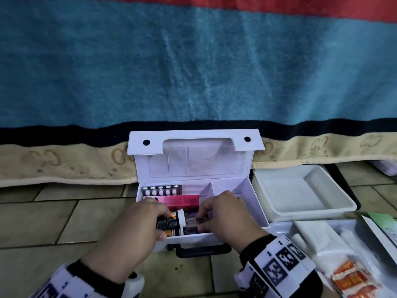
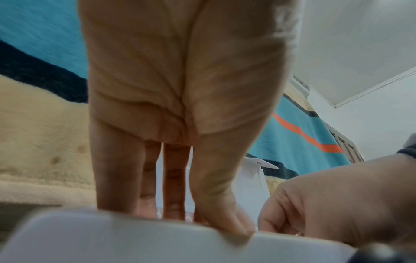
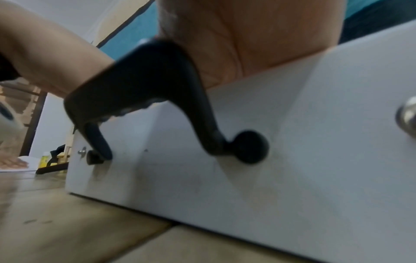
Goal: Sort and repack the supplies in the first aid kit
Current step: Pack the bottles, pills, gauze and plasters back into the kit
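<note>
The white first aid kit stands open on the tiled floor with its lid up. Its left compartment holds a blister pack of pills, a pink box and a white-capped bottle lying on its side. My left hand grips the bottle's body with curled fingers and thumb. Just right of the cap, my right hand pinches a small brownish packet. In the left wrist view my left hand reaches down behind the kit's front wall. The right wrist view shows the kit's black handle; the fingers are hidden.
A white tray with nothing in it sits right of the kit. A second tray at the lower right holds white gauze packs and orange-red packets. A blue blanket hangs behind the kit. Tiled floor spreads to the left.
</note>
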Demonstrator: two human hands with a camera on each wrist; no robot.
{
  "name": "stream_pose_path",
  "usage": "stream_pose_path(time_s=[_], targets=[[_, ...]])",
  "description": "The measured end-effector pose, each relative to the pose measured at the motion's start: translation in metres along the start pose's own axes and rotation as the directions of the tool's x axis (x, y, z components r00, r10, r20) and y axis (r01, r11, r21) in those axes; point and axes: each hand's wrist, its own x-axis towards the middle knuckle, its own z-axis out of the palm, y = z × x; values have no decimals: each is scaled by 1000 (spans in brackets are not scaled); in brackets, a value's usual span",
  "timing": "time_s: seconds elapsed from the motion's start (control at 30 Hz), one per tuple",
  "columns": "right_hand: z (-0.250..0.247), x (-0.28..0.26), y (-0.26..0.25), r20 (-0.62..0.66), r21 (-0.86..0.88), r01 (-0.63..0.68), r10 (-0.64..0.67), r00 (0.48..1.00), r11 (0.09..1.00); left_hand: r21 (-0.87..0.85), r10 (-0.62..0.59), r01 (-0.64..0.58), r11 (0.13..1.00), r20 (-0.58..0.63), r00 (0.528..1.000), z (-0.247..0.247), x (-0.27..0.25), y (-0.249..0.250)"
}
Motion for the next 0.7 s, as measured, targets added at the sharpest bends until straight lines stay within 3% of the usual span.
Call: stream_pose_path(time_s=[0.2, 0.43, 0.5, 0.6, 0.67, 0.7], targets=[[-1, -3, -3, 0, 6, -5, 5, 1000, 1000, 27, -1, 2, 1000, -14, 1000, 0, -2, 2], [-38, -45, 15, -260, 178, 18, 30, 965, 984, 70, 26, -22, 997, -53, 998, -1, -9, 13], [-54, -63, 36, -340, 185, -60, 121, 933, 981, 88, 67, -60, 994, -80, 994, 0, -11, 22], [-73, -89, 80, -461, 166, -258, 307, 833, 952, 92, 143, -132, 987, -116, 983, 5, -11, 41], [-80, -105, 106, -426, 141, -427, 444, 789, 893, 99, 191, -181, 979, -114, 975, 8, -9, 55], [-80, -112, 117, -358, 79, -498, 491, 794, 863, 103, 214, -203, 974, -103, 971, 10, -7, 62]])
